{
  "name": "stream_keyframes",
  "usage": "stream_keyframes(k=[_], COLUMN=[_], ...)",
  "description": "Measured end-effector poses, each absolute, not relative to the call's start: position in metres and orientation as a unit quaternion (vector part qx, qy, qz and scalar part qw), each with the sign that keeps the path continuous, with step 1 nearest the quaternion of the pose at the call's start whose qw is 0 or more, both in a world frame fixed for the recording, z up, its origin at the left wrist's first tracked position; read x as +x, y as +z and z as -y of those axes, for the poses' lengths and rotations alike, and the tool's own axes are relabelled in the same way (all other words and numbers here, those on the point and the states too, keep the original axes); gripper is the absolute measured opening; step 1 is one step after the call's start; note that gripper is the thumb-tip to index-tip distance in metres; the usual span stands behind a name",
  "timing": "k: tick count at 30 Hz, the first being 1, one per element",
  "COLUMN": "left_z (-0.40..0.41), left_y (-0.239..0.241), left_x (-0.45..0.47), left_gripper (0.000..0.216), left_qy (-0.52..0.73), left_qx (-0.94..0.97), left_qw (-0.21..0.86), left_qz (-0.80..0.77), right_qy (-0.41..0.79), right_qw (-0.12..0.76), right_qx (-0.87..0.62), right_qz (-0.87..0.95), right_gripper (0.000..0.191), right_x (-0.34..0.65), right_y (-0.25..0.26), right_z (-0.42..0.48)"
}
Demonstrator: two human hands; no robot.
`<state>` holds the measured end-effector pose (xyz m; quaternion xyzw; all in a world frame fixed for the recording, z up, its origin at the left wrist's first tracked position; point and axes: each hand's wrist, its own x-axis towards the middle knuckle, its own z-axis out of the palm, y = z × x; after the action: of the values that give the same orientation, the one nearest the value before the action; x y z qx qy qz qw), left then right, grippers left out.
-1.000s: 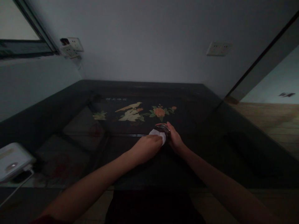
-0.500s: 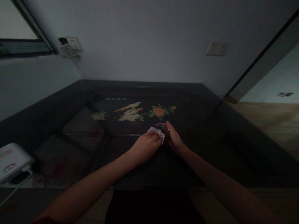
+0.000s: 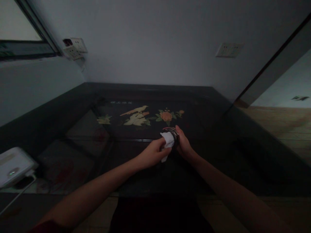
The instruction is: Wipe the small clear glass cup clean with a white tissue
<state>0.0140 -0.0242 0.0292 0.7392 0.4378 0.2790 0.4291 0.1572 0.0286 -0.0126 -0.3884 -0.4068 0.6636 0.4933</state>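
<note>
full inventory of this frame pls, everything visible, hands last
table: 1, black, glossy, fills the middle
bird-and-flower inlay: 1, cream, orange, green, in the tabletop beyond the hands
device: 1, white, table's left edge
cable: 1, pale, runs from device
left sockets: 2, white, beside window
right socket: 1, white, back wall
window: 1, upper left
wood floor: brown, right
cloth: 1, white, against round object
round object: 1, dark, shiny rim
left hand: grips cloth
right hand: holds round object

Wipe (image 3: 167, 142) soft, white, crumpled: paper or cloth, can't tell. Round thing (image 3: 173, 130) shiny, glass or metal. Table (image 3: 206, 126) dark glossy lacquer; box (image 3: 12, 163) at 8 o'clock smooth white plastic.
</note>
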Motion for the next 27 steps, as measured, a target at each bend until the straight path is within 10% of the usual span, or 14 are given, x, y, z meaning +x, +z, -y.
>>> stream_keyframes(k=[12, 20, 27], left_z=[0.011, 0.015, 0.023], left_y=[0.017, 0.017, 0.023], left_x=[0.003, 0.007, 0.012], left_gripper=[0.019, 0.021, 0.010], left_qy=[0.128, 0.134, 0.191], left_qx=[0.926, 0.918, 0.857], left_qw=[-0.068, -0.047, 0.196], left_qz=[-0.348, -0.370, -0.437], right_qy=[0.661, 0.660, 0.665], right_qw=[0.502, 0.513, 0.489], right_qx=[-0.381, -0.384, -0.396], right_qz=[0.407, 0.393, 0.403], right_gripper=[0.048, 0.046, 0.049], right_x=[0.156, 0.155, 0.157], right_y=[-0.019, -0.014, -0.012], right_z=[-0.031, -0.029, -0.027])
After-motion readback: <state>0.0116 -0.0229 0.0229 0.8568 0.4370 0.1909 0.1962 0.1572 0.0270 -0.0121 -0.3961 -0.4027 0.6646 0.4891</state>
